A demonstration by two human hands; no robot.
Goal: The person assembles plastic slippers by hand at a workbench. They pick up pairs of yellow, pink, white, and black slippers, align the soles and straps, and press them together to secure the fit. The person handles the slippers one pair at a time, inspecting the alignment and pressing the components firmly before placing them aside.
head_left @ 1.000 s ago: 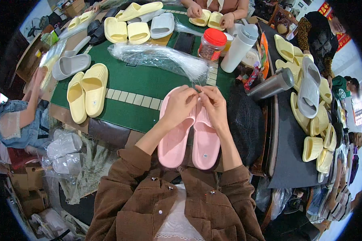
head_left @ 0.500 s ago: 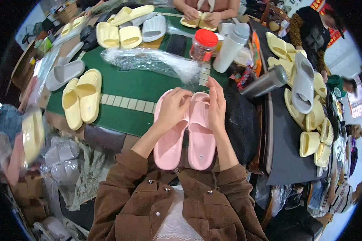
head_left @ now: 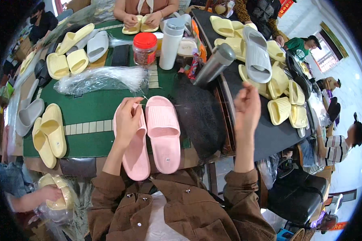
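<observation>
A pair of pink slippers [head_left: 165,148] lies in front of me at the near edge of the green table, toes pointing away. My left hand [head_left: 128,122] is over the left slipper's strap, with its fingertips pinched on a thin white tie [head_left: 145,97] at the inner edge. Raised off to the right, apart from the pink pair, is my right hand [head_left: 247,108]. Its fingers are bent and blurred, and anything in them cannot be made out. Beyond the slippers lies a clear bag of thin white ties [head_left: 104,79].
Yellow slippers [head_left: 54,130] lie left on the green table [head_left: 96,110]. A red-lidded jar [head_left: 145,50], a white bottle [head_left: 172,44] and a steel flask [head_left: 215,64] stand beyond. At right, a grey slipper [head_left: 257,56] tops several yellow ones. A co-worker's hands [head_left: 140,21] hold yellow slippers opposite.
My view has turned to the right. My right hand has left the pink slippers and moved right; my left hand stays at the strap. The slippers' front ends have spread slightly apart.
</observation>
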